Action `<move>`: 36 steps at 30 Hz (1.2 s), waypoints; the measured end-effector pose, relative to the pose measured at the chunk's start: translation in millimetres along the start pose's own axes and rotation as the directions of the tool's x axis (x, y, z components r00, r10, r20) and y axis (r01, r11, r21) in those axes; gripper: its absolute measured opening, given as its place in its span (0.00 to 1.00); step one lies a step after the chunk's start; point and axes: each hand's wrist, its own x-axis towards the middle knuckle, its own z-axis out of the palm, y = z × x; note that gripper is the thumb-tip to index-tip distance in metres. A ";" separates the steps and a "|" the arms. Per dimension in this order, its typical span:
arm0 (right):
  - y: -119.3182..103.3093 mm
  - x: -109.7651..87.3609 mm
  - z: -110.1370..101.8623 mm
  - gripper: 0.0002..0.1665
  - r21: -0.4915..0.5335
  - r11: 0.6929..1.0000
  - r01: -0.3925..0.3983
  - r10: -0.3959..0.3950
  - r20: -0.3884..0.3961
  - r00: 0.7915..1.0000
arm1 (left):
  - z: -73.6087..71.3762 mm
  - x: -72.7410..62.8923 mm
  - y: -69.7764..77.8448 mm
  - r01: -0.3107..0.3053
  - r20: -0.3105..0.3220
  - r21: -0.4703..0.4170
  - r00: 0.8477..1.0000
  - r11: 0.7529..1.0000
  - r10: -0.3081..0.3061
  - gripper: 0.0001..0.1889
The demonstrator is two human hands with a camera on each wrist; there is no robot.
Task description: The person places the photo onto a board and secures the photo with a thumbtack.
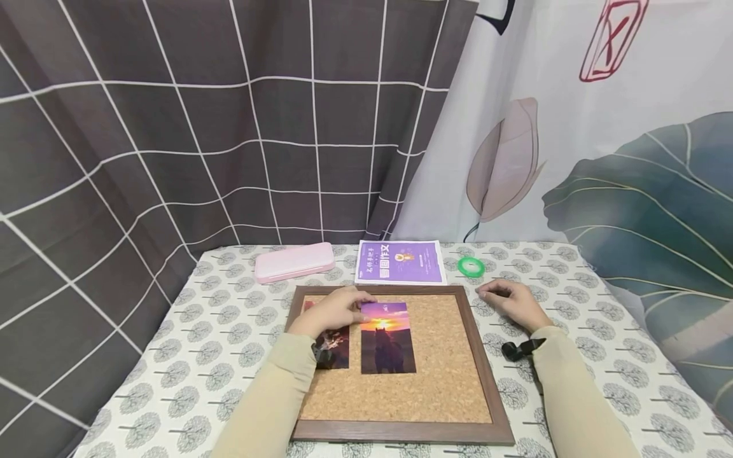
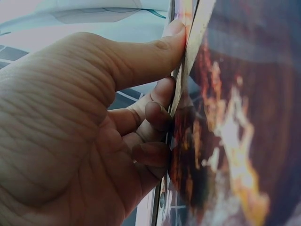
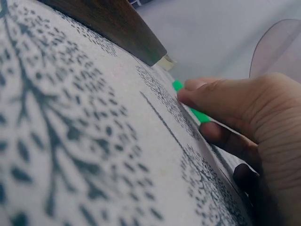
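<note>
On the brown-framed rectangular cork board lies a thin, glossy photograph of a dark horse against a purple-orange sunset, beside a dark photograph with flame-like streaks, partly covered by the left sleeve. The left hand rests unclenched, thumb and fingertips apart, at the horse picture's upper left corner. The right hand, loosely bent and holding nothing, is near a flat green ring on the tree-print, cloth-covered tabletop. Assessment: light, even fingertip pressure is advisable, edges kept parallel; smooth paper may slide over granular cork.
</note>
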 end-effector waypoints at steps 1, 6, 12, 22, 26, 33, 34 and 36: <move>-0.2 -0.1 0.1 0.15 0.002 1.000 -0.001 0.001 -0.009 1.000 | 0.0 0.0 0.2 -0.002 -0.001 0.003 1.000 1.000 0.002 0.23; -0.2 -0.2 0.3 0.17 0.005 1.000 0.005 -0.005 -0.028 1.000 | -0.6 0.0 0.7 -0.004 -0.002 0.004 1.000 1.000 0.004 0.23; 2.8 1.1 1.7 0.18 0.001 1.000 0.001 -0.001 -0.025 1.000 | 0.4 -0.7 -0.1 0.021 0.002 -0.010 1.000 1.000 -0.021 0.23; -0.1 -0.9 2.8 0.17 -0.034 0.999 -0.015 0.014 -0.035 0.999 | 0.1 -2.8 1.3 0.023 0.001 -0.022 1.000 0.999 -0.023 0.23; -0.1 -0.9 3.3 0.16 -0.024 1.000 -0.008 0.007 -0.034 0.999 | 0.2 -2.8 2.2 0.013 -0.009 -0.022 1.000 1.000 -0.013 0.22; 0.4 -0.8 2.6 0.13 -0.020 1.000 0.019 -0.019 -0.031 0.999 | 2.0 -1.5 -0.2 0.010 -0.006 -0.022 1.000 1.000 -0.010 0.23; 0.3 -0.4 2.4 0.13 -0.020 1.000 0.022 -0.023 -0.033 0.999 | 2.0 -1.1 -0.6 0.007 -0.011 -0.020 1.000 1.000 -0.007 0.23; -0.3 0.4 2.3 0.13 -0.013 1.000 0.023 -0.023 -0.041 0.999 | 1.8 -0.3 -1.4 0.005 -0.020 -0.014 1.000 1.000 -0.005 0.23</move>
